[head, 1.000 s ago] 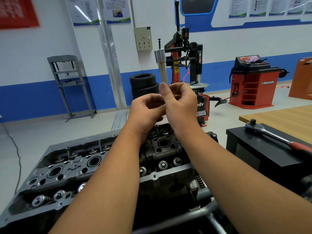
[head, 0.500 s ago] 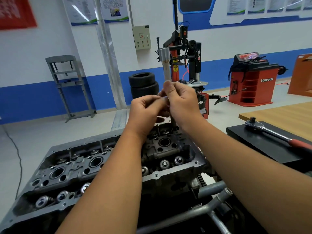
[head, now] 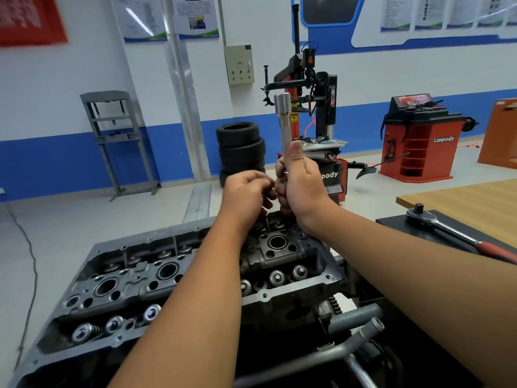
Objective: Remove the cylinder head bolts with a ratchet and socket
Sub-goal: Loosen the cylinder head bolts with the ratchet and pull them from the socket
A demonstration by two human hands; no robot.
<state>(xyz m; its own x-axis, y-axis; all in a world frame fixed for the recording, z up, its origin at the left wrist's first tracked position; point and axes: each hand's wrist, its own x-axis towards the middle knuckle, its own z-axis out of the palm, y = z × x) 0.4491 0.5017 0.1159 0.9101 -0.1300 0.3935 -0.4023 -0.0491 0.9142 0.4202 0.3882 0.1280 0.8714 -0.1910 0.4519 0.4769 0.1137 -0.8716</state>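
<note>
Both forearms reach out over the cylinder head. The right hand is fisted round a long socket, held upright above the head's far end. The left hand is just beside it, fingers curled; whether it pinches anything cannot be told. The ratchet lies on a black box at right.

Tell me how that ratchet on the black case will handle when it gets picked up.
The ratchet looks like solid steel, so probably stiff and heavy for its size. Its weight likely sits toward the round head, so that end may dip. The red grip probably gives a surer hold than the polished shaft. It lies flat on the black case, so rolling seems unlikely.
</note>
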